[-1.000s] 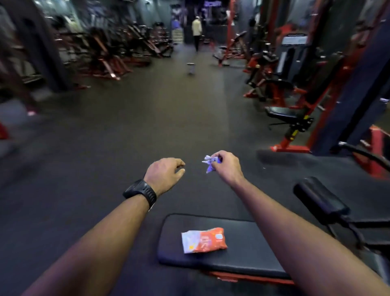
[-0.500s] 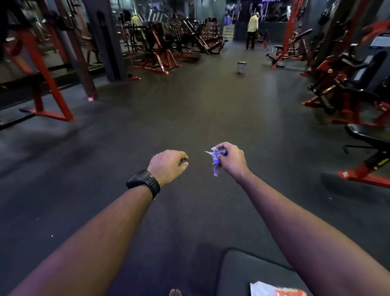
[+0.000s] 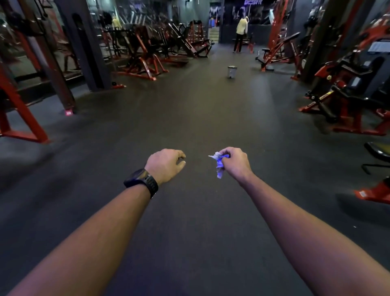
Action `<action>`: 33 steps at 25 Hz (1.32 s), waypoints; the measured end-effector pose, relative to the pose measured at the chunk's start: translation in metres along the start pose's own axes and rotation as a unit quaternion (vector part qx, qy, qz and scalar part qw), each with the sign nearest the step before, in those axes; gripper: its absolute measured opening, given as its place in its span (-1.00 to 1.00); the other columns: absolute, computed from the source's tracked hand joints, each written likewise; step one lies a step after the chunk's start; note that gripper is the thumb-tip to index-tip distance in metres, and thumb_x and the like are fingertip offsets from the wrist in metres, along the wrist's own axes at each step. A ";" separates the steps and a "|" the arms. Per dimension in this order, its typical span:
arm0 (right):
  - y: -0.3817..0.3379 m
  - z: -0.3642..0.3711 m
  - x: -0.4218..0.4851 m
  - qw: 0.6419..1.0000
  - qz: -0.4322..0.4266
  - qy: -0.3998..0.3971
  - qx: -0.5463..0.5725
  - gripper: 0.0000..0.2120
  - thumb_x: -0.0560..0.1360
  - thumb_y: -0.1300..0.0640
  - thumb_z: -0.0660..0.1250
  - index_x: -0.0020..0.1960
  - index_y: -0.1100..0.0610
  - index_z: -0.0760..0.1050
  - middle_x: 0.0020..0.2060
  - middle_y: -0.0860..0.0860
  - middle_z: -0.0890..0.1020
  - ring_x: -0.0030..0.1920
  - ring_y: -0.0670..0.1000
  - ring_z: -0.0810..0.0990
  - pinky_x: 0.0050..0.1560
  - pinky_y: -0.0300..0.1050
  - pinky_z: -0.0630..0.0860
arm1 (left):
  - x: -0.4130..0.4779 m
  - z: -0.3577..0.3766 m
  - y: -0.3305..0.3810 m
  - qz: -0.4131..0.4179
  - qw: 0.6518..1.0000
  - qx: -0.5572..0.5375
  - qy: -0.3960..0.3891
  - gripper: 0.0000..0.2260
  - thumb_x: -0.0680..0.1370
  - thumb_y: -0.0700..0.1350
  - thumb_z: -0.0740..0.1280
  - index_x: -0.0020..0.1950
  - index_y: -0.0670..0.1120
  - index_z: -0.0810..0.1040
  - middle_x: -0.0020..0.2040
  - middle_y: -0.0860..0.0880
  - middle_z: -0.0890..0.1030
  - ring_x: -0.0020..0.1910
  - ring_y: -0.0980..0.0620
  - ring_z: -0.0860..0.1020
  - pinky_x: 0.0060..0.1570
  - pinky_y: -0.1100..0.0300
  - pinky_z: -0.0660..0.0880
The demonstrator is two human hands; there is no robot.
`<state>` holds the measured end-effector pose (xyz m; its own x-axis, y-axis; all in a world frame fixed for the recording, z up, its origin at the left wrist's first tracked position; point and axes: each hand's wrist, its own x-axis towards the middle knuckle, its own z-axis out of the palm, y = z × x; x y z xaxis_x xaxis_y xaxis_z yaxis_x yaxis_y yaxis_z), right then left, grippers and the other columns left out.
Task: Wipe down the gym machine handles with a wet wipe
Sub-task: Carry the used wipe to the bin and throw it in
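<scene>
The dark rubber gym floor [image 3: 200, 118] is filling most of the view, with red-and-black machines [image 3: 139, 55] lining the left side and more machines [image 3: 346, 84] standing along the right. None of their handles is being touched; all are sitting well apart from both hands.

Both forearms are reaching out over the open aisle. The right hand [image 3: 235, 162] is holding the wet wipe [image 3: 220, 163], its fingers clamped round the crumpled wad, a tail of which is hanging below the fist. The left hand [image 3: 166, 164] is carrying nothing, its fingers [image 3: 181, 157] hanging loosely curled; a black watch [image 3: 141, 181] is sitting on that wrist.

Judging by this, no wiping is happening now, and nothing is showing whether any handle is already clean. The wadded wipe and the small bin [image 3: 232, 71] standing ahead in the aisle are hinting at either a walk to another machine or disposal.

A glowing sign [image 3: 252, 2] at the far wall and a pale placard [image 3: 379, 47] on a right-hand machine are both reading too blurred to make out.
</scene>
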<state>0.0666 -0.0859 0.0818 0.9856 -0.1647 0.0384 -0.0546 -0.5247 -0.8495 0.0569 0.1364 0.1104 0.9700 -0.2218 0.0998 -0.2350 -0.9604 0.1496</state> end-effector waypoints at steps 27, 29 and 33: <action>0.010 0.053 0.974 0.991 0.025 0.101 -0.082 -0.93 0.46 0.09 0.31 -0.16 0.07 0.55 -0.21 -0.05 0.64 -0.15 -0.02 0.59 -0.21 -0.17 0.41 | 1.002 0.071 -0.133 0.090 0.995 -0.043 -0.012 -0.73 0.63 0.06 0.24 0.28 0.06 0.56 0.18 0.06 0.63 0.17 -0.03 0.57 0.12 0.08 0.50; 0.015 0.060 1.055 0.992 0.017 0.084 -0.091 -0.92 0.46 0.10 0.31 -0.16 0.09 0.54 -0.23 -0.07 0.63 -0.17 -0.04 0.59 -0.25 -0.18 0.39 | 1.085 0.084 -0.143 0.077 0.995 -0.055 -0.012 -0.74 0.63 0.05 0.24 0.28 0.05 0.56 0.17 0.06 0.64 0.16 -0.03 0.58 0.13 0.09 0.51; 0.026 0.076 1.222 0.992 0.005 0.083 -0.096 -0.93 0.44 0.12 0.30 -0.20 0.05 0.52 -0.22 -0.05 0.64 -0.14 -0.01 0.61 -0.22 -0.17 0.43 | 1.248 0.120 -0.170 0.067 0.995 -0.073 -0.017 -0.75 0.61 0.06 0.26 0.26 0.08 0.57 0.15 0.06 0.65 0.16 -0.02 0.58 0.16 0.04 0.53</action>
<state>1.2818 -0.2377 0.0663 0.9458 -0.2972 0.1308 -0.1087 -0.6693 -0.7350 1.3150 0.0028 0.0918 0.9300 -0.3550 0.0949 -0.3671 -0.8872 0.2795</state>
